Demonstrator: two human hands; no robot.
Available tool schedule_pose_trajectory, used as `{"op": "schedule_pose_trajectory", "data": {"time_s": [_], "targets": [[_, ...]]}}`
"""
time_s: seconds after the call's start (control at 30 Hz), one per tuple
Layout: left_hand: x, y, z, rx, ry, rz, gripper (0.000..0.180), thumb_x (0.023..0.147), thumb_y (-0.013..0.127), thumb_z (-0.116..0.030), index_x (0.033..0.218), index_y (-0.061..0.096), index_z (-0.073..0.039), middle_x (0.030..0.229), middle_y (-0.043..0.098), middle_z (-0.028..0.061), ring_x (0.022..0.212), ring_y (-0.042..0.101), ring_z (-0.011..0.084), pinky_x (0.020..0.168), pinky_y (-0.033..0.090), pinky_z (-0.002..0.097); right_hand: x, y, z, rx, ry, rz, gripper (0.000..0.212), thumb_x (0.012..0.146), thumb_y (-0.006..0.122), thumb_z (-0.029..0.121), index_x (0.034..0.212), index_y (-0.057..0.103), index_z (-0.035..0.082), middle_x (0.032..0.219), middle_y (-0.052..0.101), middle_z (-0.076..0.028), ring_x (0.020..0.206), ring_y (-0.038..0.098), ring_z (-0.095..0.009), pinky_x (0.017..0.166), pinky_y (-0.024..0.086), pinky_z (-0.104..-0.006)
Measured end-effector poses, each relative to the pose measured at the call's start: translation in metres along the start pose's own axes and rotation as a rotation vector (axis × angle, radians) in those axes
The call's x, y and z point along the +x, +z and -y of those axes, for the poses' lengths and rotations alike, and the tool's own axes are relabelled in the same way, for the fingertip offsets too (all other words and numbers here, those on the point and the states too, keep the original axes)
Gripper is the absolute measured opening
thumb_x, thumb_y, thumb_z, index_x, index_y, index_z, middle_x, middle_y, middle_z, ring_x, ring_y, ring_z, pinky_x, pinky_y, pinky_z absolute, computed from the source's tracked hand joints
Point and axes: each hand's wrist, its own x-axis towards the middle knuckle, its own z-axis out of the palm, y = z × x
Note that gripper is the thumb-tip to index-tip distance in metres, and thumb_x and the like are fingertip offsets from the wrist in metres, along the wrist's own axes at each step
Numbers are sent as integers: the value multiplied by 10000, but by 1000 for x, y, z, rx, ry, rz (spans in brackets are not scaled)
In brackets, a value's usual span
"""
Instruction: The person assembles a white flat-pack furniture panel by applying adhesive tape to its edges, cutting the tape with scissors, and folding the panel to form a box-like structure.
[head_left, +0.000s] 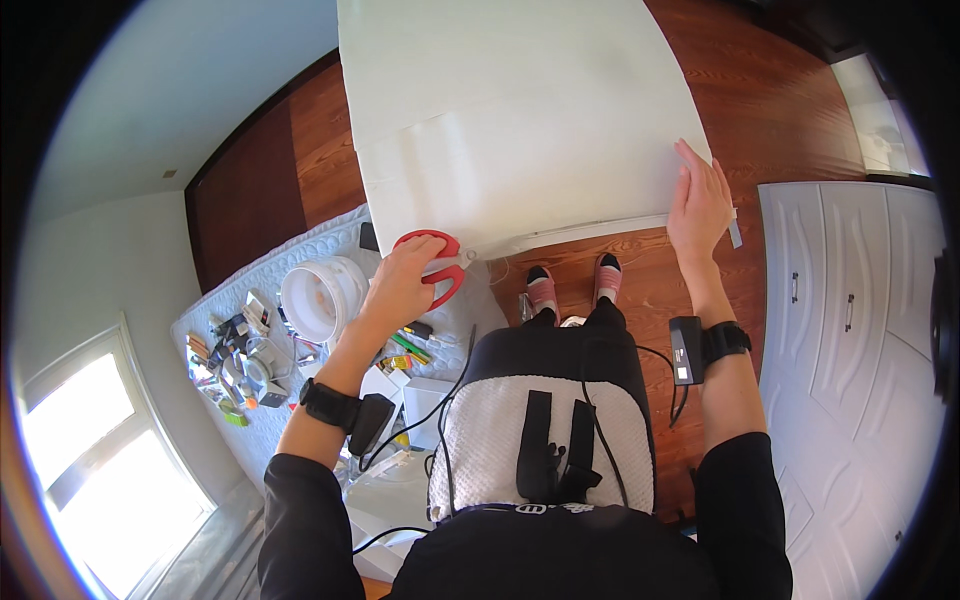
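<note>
My left hand [402,288] is at the near left corner of a white-covered table [530,130]. Its fingers are closed over a pair of scissors [447,284] with red handles, the metal part pointing right along the table's near edge. Across the table, my right hand [699,208] lies at the near right corner with its fingers stretched out and nothing in them. Just beyond that hand, a short pale strip [736,232] hangs off the corner.
Left of me, a quilted pale blue surface [290,255] bears a white bucket [318,300] and cluttered small items [245,360]. White cabinets [840,330] stand at the right. My feet [541,290] are on the wooden floor [640,285] below the table's near edge. Black cables [447,430] run by my arms.
</note>
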Motion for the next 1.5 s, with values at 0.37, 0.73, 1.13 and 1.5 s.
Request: {"op": "schedule_pose_trajectory", "data": {"time_s": [0.37, 0.73, 1.13, 1.5], "targets": [[21, 6, -15, 46, 20, -10, 422, 726, 568, 40, 1134, 654, -25, 1109, 683, 207, 1047, 623, 427, 900, 519, 464, 1, 0, 0, 19, 3, -25, 280, 989, 506, 97, 1249, 608, 108, 1103, 715, -73, 1022, 668, -247, 1058, 453, -420], [11, 7, -24, 34, 107, -20, 435, 721, 552, 79, 1137, 635, -21, 1140, 671, 196, 1067, 622, 408, 898, 517, 444, 3, -1, 0, 13, 25, -18, 279, 979, 519, 95, 1244, 610, 102, 1084, 715, -70, 1001, 667, -252, 1056, 457, -425], [26, 10, -26, 46, -11, 18, 412, 723, 560, 69, 1113, 656, -24, 1100, 682, 211, 1027, 632, 424, 862, 526, 461, 4, 1, 0, 39, 20, -51, 291, 959, 540, 82, 1241, 609, 96, 1031, 714, -66, 954, 667, -256, 1047, 465, -430], [32, 22, -48, 106, 101, -134, 414, 725, 550, 85, 1115, 643, -19, 1121, 674, 204, 1064, 625, 411, 896, 511, 451, 6, -1, 1, 69, 18, -75, 306, 953, 553, 86, 1255, 605, 87, 1048, 709, -78, 964, 662, -255, 1049, 463, -421]]}}
